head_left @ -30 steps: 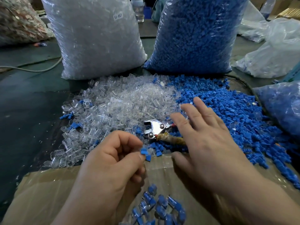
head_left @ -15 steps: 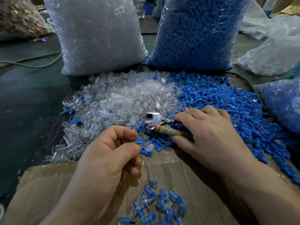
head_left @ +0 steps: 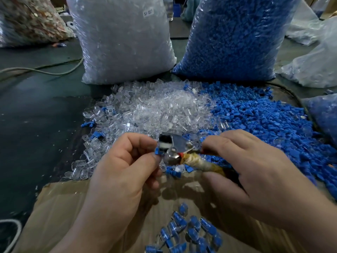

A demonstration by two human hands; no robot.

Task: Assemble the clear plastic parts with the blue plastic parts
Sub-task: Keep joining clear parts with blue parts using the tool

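Left hand (head_left: 124,170): fingers curled in, thumb and index finger pinching 1 blue part (head_left: 157,152). The part is held over the near edge of the piles, touching the left side of the head of a metal hand tool (head_left: 172,148). Whether it sits inside the head: cannot tell, blurred.

Right hand (head_left: 255,170): wrapped round the tool's taped handle (head_left: 202,164), index finger along the top, thumb underneath. The hands are close together, with the tool bridging them.

Counts, left to right:
- 1 sack of brownish mixed bits (head_left: 27,21), top left, partly cut off.
- 1 pale cable (head_left: 45,70) on the dark surface (head_left: 36,125).
- 1 upright sack of clear parts (head_left: 124,42), white label (head_left: 148,12) reading SJ 017.
- 1 loose clear pile (head_left: 155,110) in front of it, with a few stray blue ones on its left fringe.
- 1 upright sack of blue parts (head_left: 233,37), just beside the clear sack.
- 1 loose blue pile (head_left: 264,121), butting against the clear pile and running right.
- 1 cardboard sheet (head_left: 60,207) under the hands, its far edge touching the piles.
- Assembled pieces (head_left: 191,232), blue inside clear, heaped on the cardboard at bottom centre: a dozen or more, cut by the frame edge, exact count not readable.
- 1 further bag of blue (head_left: 326,115) at the right edge.
- Crumpled clear bags (head_left: 313,61) behind it, at least 2.
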